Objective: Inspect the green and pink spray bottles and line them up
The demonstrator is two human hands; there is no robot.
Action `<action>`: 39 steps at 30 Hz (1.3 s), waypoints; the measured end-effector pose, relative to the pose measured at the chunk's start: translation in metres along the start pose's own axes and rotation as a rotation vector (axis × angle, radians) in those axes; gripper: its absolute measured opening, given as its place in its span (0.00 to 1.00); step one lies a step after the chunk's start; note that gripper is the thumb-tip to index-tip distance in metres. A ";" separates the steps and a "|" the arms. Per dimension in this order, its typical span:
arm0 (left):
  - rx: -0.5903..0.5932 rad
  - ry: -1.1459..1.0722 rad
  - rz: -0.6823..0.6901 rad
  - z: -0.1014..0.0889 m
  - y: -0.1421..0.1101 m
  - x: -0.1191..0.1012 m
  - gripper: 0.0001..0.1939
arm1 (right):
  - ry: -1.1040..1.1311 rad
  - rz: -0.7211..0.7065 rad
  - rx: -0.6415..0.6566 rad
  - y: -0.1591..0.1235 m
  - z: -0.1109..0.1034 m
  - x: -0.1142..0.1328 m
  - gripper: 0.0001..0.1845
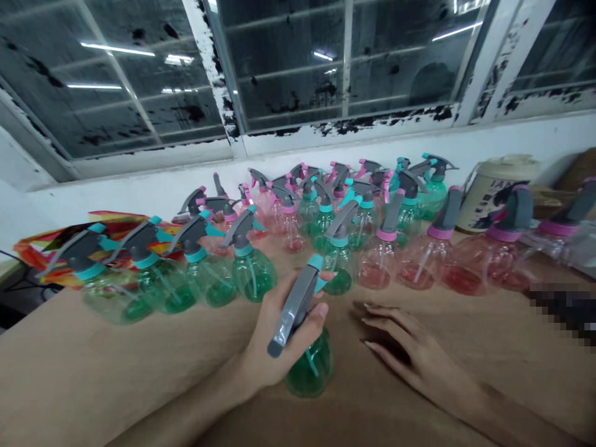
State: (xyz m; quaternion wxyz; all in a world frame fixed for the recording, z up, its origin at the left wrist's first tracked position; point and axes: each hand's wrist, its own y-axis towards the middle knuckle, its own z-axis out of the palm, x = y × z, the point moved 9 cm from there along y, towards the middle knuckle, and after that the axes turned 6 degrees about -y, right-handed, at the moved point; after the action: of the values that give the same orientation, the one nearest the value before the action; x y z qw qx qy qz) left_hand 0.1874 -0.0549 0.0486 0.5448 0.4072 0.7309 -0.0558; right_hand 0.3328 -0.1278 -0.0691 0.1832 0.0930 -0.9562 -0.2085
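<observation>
My left hand [274, 338] is closed around a green spray bottle [311, 366] with a grey trigger head and teal collar, standing on the brown table [93, 372] near its front. My right hand [405, 351] lies just to the right of that bottle, fingers stretched out flat on the tabletop, holding nothing. Behind both hands stands a row of green spray bottles [254, 273] to the left and pink spray bottles [419, 264] to the right.
Several more green and pink spray bottles [321, 205] crowd the back of the table under a window. A cream jar with a lid [493, 189] stands at back right. Red and yellow material [41, 248] lies at far left.
</observation>
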 end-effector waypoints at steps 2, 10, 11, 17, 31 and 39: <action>0.007 -0.005 -0.001 0.000 0.000 -0.001 0.16 | 0.001 0.006 0.004 0.000 0.001 -0.001 0.19; 0.012 0.002 0.000 0.001 -0.001 0.001 0.17 | 0.021 0.006 -0.008 0.000 0.000 -0.002 0.18; 0.012 0.004 0.000 0.001 -0.001 0.001 0.17 | 0.021 0.006 -0.006 0.000 0.000 -0.002 0.18; -0.003 -0.012 0.011 -0.001 0.000 -0.003 0.16 | 0.009 0.015 -0.004 0.000 -0.001 -0.001 0.18; -0.005 0.000 -0.030 -0.001 0.000 0.001 0.17 | 0.013 0.016 0.014 0.000 0.000 -0.002 0.18; -0.008 -0.035 0.014 -0.001 0.001 -0.004 0.18 | 0.004 0.011 0.023 -0.001 0.003 -0.003 0.18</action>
State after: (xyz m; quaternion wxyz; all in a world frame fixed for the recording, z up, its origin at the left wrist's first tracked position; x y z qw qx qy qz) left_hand 0.1875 -0.0559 0.0523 0.5596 0.4091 0.7185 -0.0563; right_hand 0.3345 -0.1272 -0.0732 0.1851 0.0903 -0.9587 -0.1963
